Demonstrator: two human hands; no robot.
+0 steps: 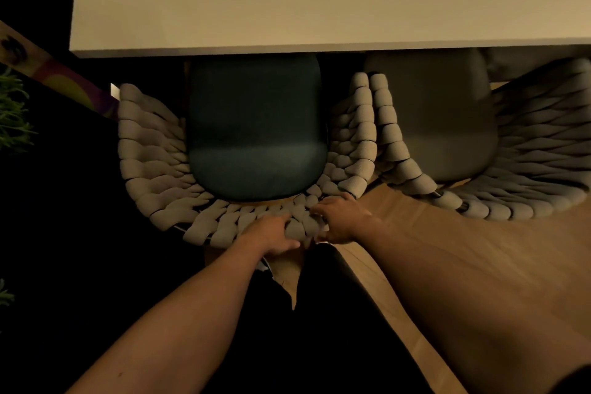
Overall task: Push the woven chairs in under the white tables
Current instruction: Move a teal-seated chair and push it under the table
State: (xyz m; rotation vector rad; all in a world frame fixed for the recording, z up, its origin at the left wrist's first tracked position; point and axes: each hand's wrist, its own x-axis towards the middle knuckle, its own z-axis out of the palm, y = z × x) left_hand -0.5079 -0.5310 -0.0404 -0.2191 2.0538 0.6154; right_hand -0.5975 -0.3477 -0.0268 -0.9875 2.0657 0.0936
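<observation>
A woven chair point(153, 150) with a dark green seat cushion point(256, 134) stands right below me, its seat front tucked under the edge of the white table point(319, 3). My left hand point(271, 235) and my right hand point(342, 217) both grip the top of its beige woven backrest, fingers curled over the rim, side by side. A second woven chair point(543, 153) with a grey cushion stands to the right, touching the first, also partly under the table.
Light wooden floor point(479, 233) runs to the right and under the chairs. A dark area lies at the left, with a green plant point(12, 112) at the left edge and a colourful strip point(64, 80) beside the table corner.
</observation>
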